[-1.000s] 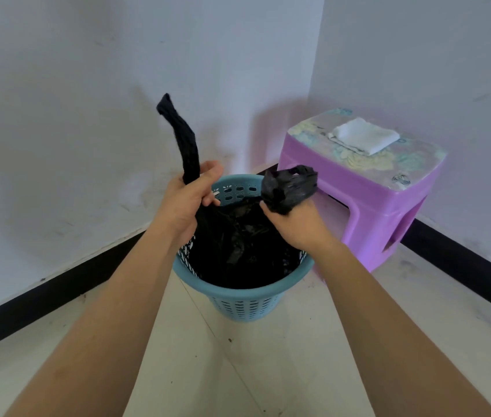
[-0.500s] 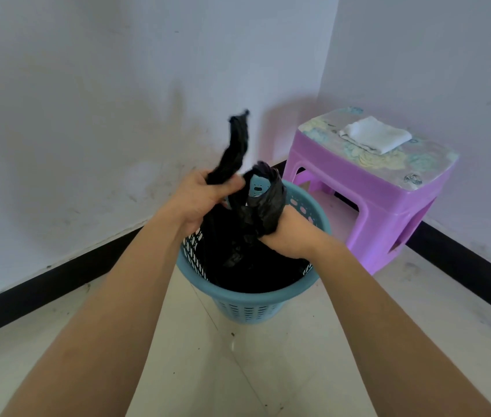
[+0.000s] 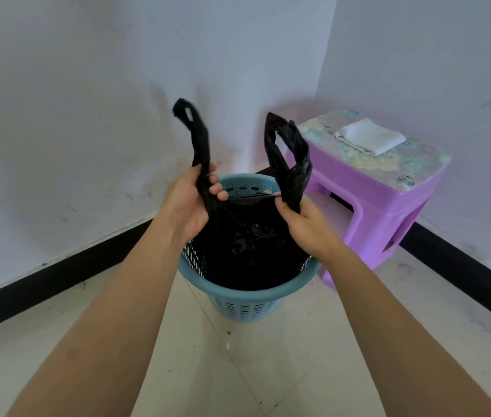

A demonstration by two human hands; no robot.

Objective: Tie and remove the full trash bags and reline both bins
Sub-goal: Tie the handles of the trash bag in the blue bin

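Note:
A black trash bag (image 3: 247, 251) sits inside a blue perforated bin (image 3: 247, 302) on the floor in the room's corner. My left hand (image 3: 191, 206) grips the bag's left handle, which sticks up and curls over to the left. My right hand (image 3: 301, 221) grips the bag's right handle, a loop standing upright above the bin's far rim. Both handles are held apart, about a hand's width between them. The bag's mouth is stretched taut between my hands. What lies inside the bag is hidden by dark plastic.
A purple plastic stool (image 3: 385, 188) with a flowered top stands right of the bin, touching distance away. A folded white cloth (image 3: 370, 139) lies on it. White walls with black skirting meet behind the bin. Pale floor tiles spread out in front.
Half a second ago my hands were pressed together with the handles crossed above the bin. Now they have drawn apart and both handles stand upright and separate.

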